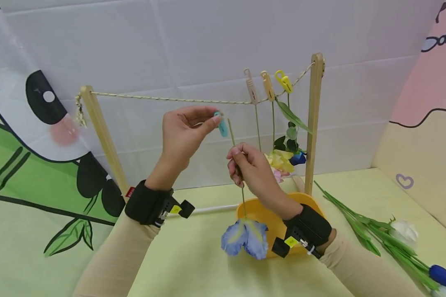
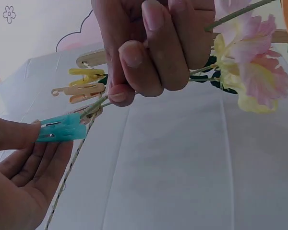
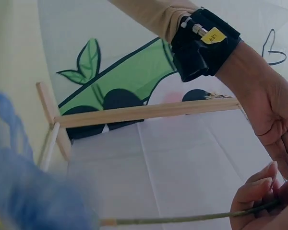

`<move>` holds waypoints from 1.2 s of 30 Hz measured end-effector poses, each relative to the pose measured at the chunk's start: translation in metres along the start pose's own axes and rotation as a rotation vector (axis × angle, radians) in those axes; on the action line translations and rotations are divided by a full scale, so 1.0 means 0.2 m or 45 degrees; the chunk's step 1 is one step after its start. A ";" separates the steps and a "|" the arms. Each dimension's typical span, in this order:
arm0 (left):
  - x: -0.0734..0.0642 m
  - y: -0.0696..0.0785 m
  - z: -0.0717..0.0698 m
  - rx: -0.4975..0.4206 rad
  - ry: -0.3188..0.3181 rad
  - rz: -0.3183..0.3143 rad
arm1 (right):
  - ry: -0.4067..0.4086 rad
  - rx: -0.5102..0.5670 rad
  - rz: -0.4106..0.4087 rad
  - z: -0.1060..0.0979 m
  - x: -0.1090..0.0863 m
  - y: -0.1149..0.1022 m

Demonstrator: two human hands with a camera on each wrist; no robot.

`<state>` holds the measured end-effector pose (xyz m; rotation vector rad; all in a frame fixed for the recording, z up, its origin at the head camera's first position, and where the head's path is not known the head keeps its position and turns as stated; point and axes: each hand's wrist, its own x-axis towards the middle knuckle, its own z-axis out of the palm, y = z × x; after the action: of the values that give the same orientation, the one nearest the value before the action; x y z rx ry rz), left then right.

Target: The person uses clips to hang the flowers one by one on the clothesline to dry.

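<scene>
Blue iris-like flower point(image 1: 244, 238) hangs bloom-down by the yellow tub point(image 1: 258, 208); right hand point(image 1: 253, 170) pinches its stem point(image 1: 231, 133), probably so the bare end points up near the teal clothespin point(image 1: 222, 126) left hand point(image 1: 183, 132) pinches. Rope point(image 1: 171, 98) pegs point(image 1: 268, 86) grip other stems point(image 1: 258, 128).

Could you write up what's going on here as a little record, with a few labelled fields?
Left hand: pinches a turquoise peg
Right hand: holds the stem of a pale blue flower
Flower position: bloom downward, stem's upper end close to the turquoise peg
Rope: strung between two wooden posts
Pegs on rope: pinkish, tan, yellow, each with a stem hanging below
On the table: yellow-orange basin; at right, white flower and blue tulip
</scene>
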<state>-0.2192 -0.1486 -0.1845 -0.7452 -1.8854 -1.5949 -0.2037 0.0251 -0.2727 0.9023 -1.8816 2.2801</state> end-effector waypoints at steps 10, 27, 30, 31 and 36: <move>0.21 0.06 0.00 -0.106 0.127 0.026 | 0.080 -0.175 -0.224 0.03 0.14 -0.02; 0.33 -0.01 0.10 -0.021 0.099 -0.028 | 0.255 -0.255 -0.279 -0.08 0.28 0.14; 0.34 -0.02 0.11 -0.007 0.092 -0.054 | 0.260 -0.242 -0.266 -0.09 0.28 0.14; 0.34 -0.02 0.11 -0.010 0.089 -0.062 | 0.260 -0.236 -0.263 -0.09 0.28 0.14; 0.34 -0.02 0.13 -0.035 0.067 -0.107 | 0.257 -0.233 -0.260 -0.10 0.29 0.14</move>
<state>-0.2712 -0.1194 -0.1422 -0.6365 -1.8833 -1.6785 -0.2707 0.0177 -0.2735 0.7691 -1.7858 1.9646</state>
